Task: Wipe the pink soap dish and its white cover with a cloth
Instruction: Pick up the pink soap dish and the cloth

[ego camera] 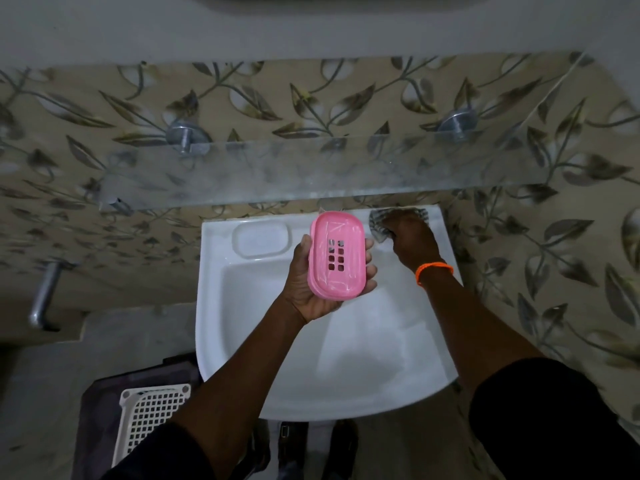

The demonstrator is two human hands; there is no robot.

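— What's in your left hand (320, 275)?

— The pink soap dish (336, 255). It sits in my palm near the middle of the frame, above the white sink (311, 382), with its slotted face turned up toward me. My thumb presses its left edge and my fingers (371, 271) curl round the right edge, so I'm gripping it firmly.

— And your right hand (410, 237)?

— Reaching to the upper right corner of the sink's rim. My fingers there are clenched on a striped cloth (381, 221), which is bunched under and in front of my hand and touches the rim. An orange band (434, 270) circles that wrist.

— Where's the white cover?

— I can't tell for sure. There's a pale oval shape (261, 239) on the sink's rim, upper left of the dish; it could be a cover or a moulded recess.

— Anything else around?

— A glass shelf (311, 171) crosses the leaf-patterned wall above the sink, held by metal brackets (187, 136). At the lower left of the frame a white grid basket (152, 415) sits on the floor.
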